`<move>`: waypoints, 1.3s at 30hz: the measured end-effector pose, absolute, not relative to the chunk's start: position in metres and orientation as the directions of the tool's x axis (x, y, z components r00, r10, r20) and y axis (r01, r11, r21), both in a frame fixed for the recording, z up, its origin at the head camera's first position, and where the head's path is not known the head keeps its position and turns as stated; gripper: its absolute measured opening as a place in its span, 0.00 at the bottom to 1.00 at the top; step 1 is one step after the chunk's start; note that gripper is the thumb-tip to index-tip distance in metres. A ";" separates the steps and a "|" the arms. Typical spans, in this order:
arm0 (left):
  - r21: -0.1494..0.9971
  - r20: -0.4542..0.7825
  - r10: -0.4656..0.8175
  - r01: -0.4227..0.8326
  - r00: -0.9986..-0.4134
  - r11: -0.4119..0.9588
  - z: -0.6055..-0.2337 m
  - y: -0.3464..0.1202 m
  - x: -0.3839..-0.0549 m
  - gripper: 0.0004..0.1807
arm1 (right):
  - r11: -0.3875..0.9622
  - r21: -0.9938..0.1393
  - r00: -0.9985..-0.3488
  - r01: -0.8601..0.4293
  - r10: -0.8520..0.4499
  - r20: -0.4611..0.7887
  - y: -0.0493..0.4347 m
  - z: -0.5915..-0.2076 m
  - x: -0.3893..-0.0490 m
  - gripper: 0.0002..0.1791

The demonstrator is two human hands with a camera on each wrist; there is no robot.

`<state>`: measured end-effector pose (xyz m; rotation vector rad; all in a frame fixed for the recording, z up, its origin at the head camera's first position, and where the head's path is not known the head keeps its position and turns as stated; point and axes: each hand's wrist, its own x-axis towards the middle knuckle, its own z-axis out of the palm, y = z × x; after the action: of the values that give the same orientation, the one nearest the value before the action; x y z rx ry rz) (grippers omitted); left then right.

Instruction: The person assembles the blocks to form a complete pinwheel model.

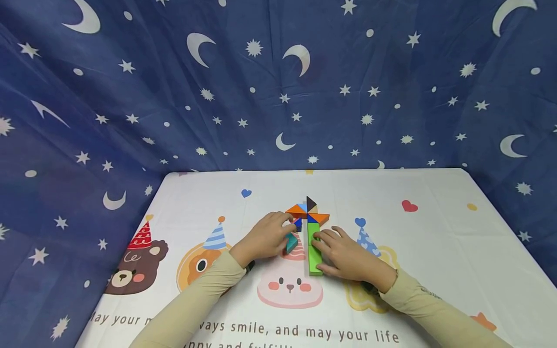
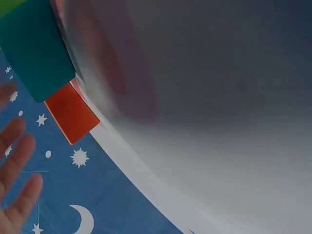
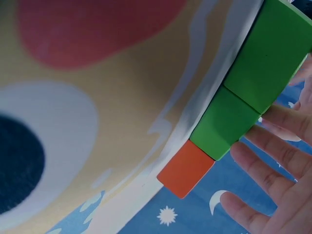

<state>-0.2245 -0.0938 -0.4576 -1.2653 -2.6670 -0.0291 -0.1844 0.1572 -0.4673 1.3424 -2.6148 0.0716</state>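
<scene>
Two green blocks lie end to end on the tablecloth, below a pinwheel-like ring of orange, blue, black and tan triangular blocks. My right hand is beside the green blocks, fingers reaching to their right side. In the right wrist view its fingers look fairly straight. My left hand reaches in from the left, fingertips at a dark blue block. A teal block sits by that hand's thumb side, partly covered by it. The left wrist view shows loosely spread fingers apart from the teal block.
The white tablecloth carries printed animals, hearts and lettering. Behind and to the left hangs a dark blue curtain with moons and stars. An orange block appears beyond the green ones in the right wrist view.
</scene>
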 end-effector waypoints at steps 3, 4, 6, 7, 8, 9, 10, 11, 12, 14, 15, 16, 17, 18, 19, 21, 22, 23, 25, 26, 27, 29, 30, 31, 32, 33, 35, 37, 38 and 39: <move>-0.095 0.173 0.734 0.731 -0.656 0.676 -0.457 -0.094 -0.224 0.23 | 0.588 0.048 -0.569 -0.808 -0.798 0.198 0.157 -0.467 -0.185 0.30; -0.101 0.165 0.731 0.726 -0.662 0.681 -0.457 -0.094 -0.224 0.26 | 0.588 0.046 -0.570 -0.807 -0.798 0.198 0.157 -0.467 -0.185 0.30; -0.102 0.145 0.731 0.724 -0.667 0.682 -0.457 -0.094 -0.223 0.25 | 0.589 0.042 -0.571 -0.807 -0.797 0.197 0.158 -0.467 -0.185 0.30; -0.102 0.135 0.733 0.727 -0.667 0.679 -0.457 -0.094 -0.223 0.23 | 0.589 0.040 -0.571 -0.807 -0.797 0.197 0.158 -0.467 -0.185 0.30; -0.096 0.126 0.735 0.729 -0.666 0.677 -0.457 -0.093 -0.222 0.21 | 0.589 0.039 -0.572 -0.807 -0.797 0.195 0.158 -0.467 -0.185 0.30; -0.088 0.121 0.738 0.733 -0.664 0.674 -0.457 -0.093 -0.222 0.19 | 0.589 0.037 -0.573 -0.807 -0.797 0.194 0.158 -0.467 -0.185 0.30; -0.083 0.120 0.741 0.737 -0.660 0.670 -0.456 -0.092 -0.221 0.17 | 0.590 0.037 -0.573 -0.807 -0.796 0.193 0.158 -0.467 -0.185 0.30; -0.079 0.121 0.745 0.742 -0.656 0.666 -0.456 -0.092 -0.221 0.15 | 0.590 0.036 -0.574 -0.807 -0.797 0.191 0.158 -0.467 -0.185 0.30; -0.076 0.124 0.749 0.746 -0.651 0.661 -0.455 -0.092 -0.220 0.14 | 0.590 0.037 -0.574 -0.807 -0.797 0.189 0.158 -0.467 -0.185 0.30; -0.074 0.134 0.756 0.754 -0.641 0.653 -0.454 -0.090 -0.220 0.13 | 0.592 0.040 -0.575 -0.805 -0.796 0.188 0.158 -0.467 -0.185 0.30; -0.078 0.142 0.758 0.756 -0.637 0.650 -0.453 -0.089 -0.220 0.12 | 0.592 0.040 -0.576 -0.805 -0.795 0.190 0.158 -0.467 -0.185 0.30; -0.084 0.150 0.758 0.756 -0.635 0.649 -0.453 -0.088 -0.221 0.11 | 0.593 0.040 -0.576 -0.804 -0.795 0.190 0.158 -0.467 -0.185 0.30; -0.087 0.157 0.756 0.754 -0.635 0.652 -0.453 -0.086 -0.221 0.11 | 0.593 0.039 -0.577 -0.804 -0.794 0.191 0.157 -0.467 -0.185 0.30; -0.093 0.161 0.751 0.748 -0.640 0.657 -0.453 -0.085 -0.222 0.11 | 0.594 0.038 -0.577 -0.804 -0.794 0.191 0.157 -0.467 -0.185 0.30; -0.097 0.162 0.745 0.741 -0.647 0.665 -0.453 -0.083 -0.222 0.12 | 0.594 0.035 -0.578 -0.804 -0.793 0.191 0.157 -0.466 -0.185 0.30; -0.108 0.170 0.729 0.723 -0.663 0.682 -0.455 -0.080 -0.223 0.13 | 0.595 0.029 -0.581 -0.803 -0.792 0.187 0.157 -0.466 -0.185 0.30; -0.111 0.172 0.720 0.713 -0.672 0.692 -0.455 -0.079 -0.224 0.14 | 0.596 0.029 -0.582 -0.802 -0.792 0.185 0.156 -0.466 -0.185 0.30; -0.116 0.172 0.710 0.702 -0.683 0.703 -0.456 -0.078 -0.225 0.14 | 0.597 0.029 -0.583 -0.802 -0.792 0.182 0.156 -0.466 -0.184 0.30; -0.121 0.178 0.690 0.680 -0.702 0.723 -0.456 -0.077 -0.226 0.15 | 0.597 0.032 -0.583 -0.801 -0.792 0.180 0.156 -0.466 -0.184 0.30; -0.126 0.182 0.679 0.668 -0.711 0.733 -0.456 -0.077 -0.226 0.16 | 0.597 0.035 -0.583 -0.801 -0.792 0.180 0.155 -0.466 -0.184 0.30; -0.128 0.182 0.668 0.656 -0.722 0.744 -0.456 -0.077 -0.227 0.16 | 0.597 0.038 -0.582 -0.801 -0.793 0.182 0.155 -0.466 -0.184 0.30; -0.131 0.183 0.644 0.631 -0.743 0.765 -0.455 -0.078 -0.228 0.16 | 0.595 0.042 -0.578 -0.803 -0.794 0.188 0.155 -0.466 -0.184 0.30; -0.132 0.183 0.634 0.620 -0.751 0.773 -0.454 -0.078 -0.228 0.17 | 0.594 0.043 -0.577 -0.804 -0.794 0.192 0.155 -0.466 -0.184 0.30; -0.135 0.184 0.626 0.612 -0.758 0.780 -0.455 -0.078 -0.228 0.17 | 0.592 0.044 -0.575 -0.804 -0.795 0.195 0.155 -0.466 -0.184 0.30; -0.140 0.185 0.621 0.605 -0.762 0.784 -0.455 -0.078 -0.228 0.17 | 0.592 0.045 -0.573 -0.805 -0.795 0.199 0.155 -0.466 -0.184 0.30; -0.143 0.190 0.619 0.602 -0.762 0.785 -0.455 -0.078 -0.229 0.17 | 0.592 0.045 -0.573 -0.805 -0.795 0.201 0.156 -0.466 -0.184 0.30; -0.149 0.200 0.621 0.603 -0.758 0.783 -0.456 -0.077 -0.229 0.18 | 0.592 0.048 -0.573 -0.804 -0.794 0.202 0.156 -0.466 -0.184 0.30; -0.153 0.212 0.629 0.610 -0.748 0.778 -0.458 -0.076 -0.229 0.19 | 0.594 0.048 -0.575 -0.803 -0.794 0.200 0.156 -0.467 -0.184 0.30; -0.153 0.218 0.632 0.614 -0.744 0.775 -0.459 -0.075 -0.229 0.19 | 0.594 0.049 -0.575 -0.803 -0.793 0.199 0.156 -0.467 -0.184 0.30; -0.154 0.223 0.634 0.616 -0.740 0.773 -0.459 -0.075 -0.229 0.19 | 0.595 0.048 -0.576 -0.803 -0.793 0.198 0.156 -0.468 -0.184 0.30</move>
<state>-0.2290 -0.0746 -0.4593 -0.9733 -2.7053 0.1017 -0.1839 0.1561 -0.4677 1.3293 -2.6235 0.0687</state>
